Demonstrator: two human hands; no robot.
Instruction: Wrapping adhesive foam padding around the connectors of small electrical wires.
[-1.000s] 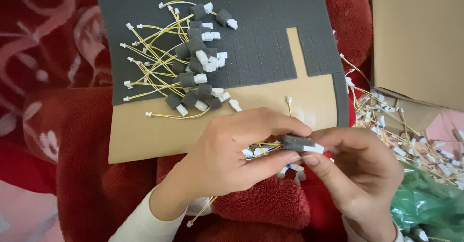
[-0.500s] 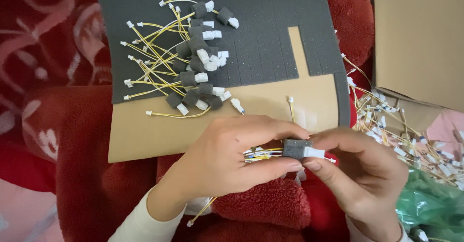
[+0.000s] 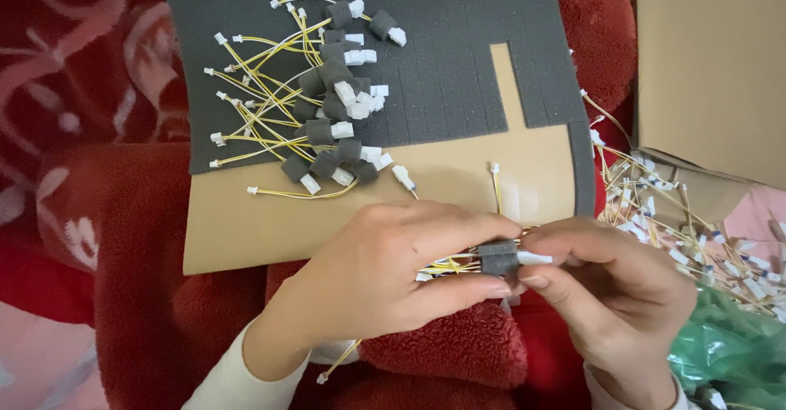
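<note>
Both hands pinch closed: left hand [image 3: 385,271] grips foam block [image 3: 497,258]; right hand [image 3: 610,283] holds white connector [image 3: 534,258], lengthwise between fingertips.

A plain tan cardboard box [image 3: 711,66] fills the upper right of the frame; a crumpled green plastic bag [image 3: 725,349] lies lower right.

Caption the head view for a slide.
Both hands, left and right, hold a foam block on a wire bundle below a foam sheet.
</note>
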